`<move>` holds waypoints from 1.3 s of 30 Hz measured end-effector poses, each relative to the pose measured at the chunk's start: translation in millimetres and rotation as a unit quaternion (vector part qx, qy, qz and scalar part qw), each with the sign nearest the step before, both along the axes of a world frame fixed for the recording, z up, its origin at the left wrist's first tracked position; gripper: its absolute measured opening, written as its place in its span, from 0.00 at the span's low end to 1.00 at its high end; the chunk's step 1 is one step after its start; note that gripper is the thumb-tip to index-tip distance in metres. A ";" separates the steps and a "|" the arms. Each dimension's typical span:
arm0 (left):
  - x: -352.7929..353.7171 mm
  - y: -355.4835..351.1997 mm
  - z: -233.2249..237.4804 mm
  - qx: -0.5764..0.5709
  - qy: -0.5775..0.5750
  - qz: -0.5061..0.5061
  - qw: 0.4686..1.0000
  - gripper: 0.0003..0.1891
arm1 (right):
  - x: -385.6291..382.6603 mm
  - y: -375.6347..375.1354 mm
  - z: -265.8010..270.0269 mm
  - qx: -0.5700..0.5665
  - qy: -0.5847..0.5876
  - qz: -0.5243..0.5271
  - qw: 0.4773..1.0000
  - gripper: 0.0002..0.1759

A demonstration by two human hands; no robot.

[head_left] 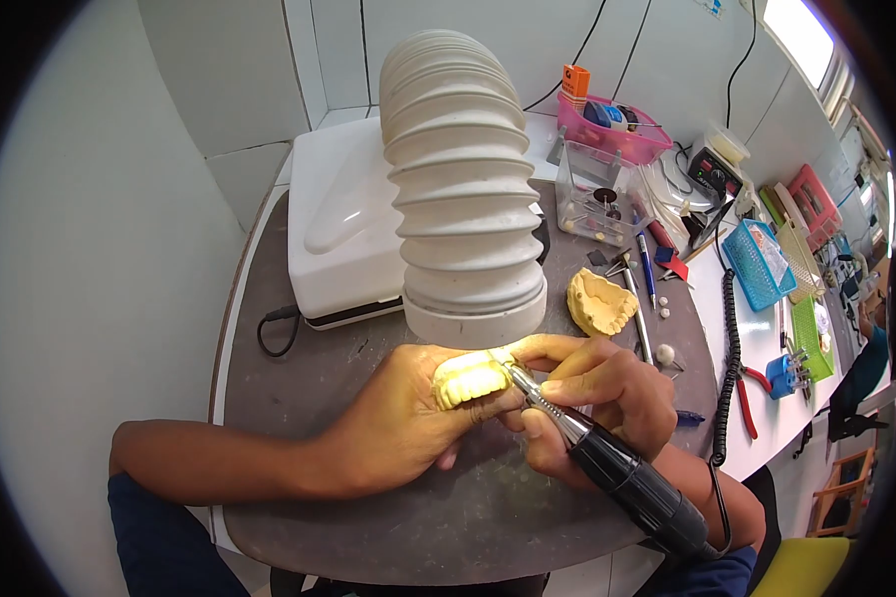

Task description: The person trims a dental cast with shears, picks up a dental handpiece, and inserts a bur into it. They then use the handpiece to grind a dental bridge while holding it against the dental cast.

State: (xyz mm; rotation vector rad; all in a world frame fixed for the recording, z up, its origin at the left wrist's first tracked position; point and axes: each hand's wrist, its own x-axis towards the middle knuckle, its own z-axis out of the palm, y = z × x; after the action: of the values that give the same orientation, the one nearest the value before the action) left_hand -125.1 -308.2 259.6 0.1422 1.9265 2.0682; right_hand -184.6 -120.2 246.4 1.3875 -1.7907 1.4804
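My left hand [393, 398] is closed around a brightly lit yellowish dental model [468, 382], its row of teeth facing me. In my right hand [607, 393] is a black and silver dental handpiece [632, 483], gripped like a pen near its metal nose. The handpiece tip meets or nearly meets the model's right edge; the bur itself is too small to make out. Both hands are close together below the mouth of a ribbed white suction hose [468, 199]. A second yellow dental model [602, 301] lies on the table just beyond my right hand.
A white machine [343, 219] stands behind my left hand. At the right are a clear plastic box [597, 194], a pink basket [637, 144], a blue basket [757, 264], red pliers [747, 408] and a coiled black cord [732, 338]. Several small tools lie beyond the second model.
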 end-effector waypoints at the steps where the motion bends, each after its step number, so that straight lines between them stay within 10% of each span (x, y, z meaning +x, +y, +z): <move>1: -0.1 0.2 0.5 0.003 0.001 0.000 1.000 0.14 | 0.4 0.3 -0.2 0.000 0.001 0.000 1.000 0.15; 39: 0.1 0.4 3.0 -0.018 0.008 -0.008 1.000 0.13 | 2.6 5.0 -1.4 0.021 -0.023 -0.036 0.999 0.17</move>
State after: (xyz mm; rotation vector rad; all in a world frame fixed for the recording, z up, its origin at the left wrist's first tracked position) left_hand -125.0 -307.8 262.6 0.1653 1.9643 2.0257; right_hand -182.0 -115.2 245.0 1.3052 -1.8895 1.4564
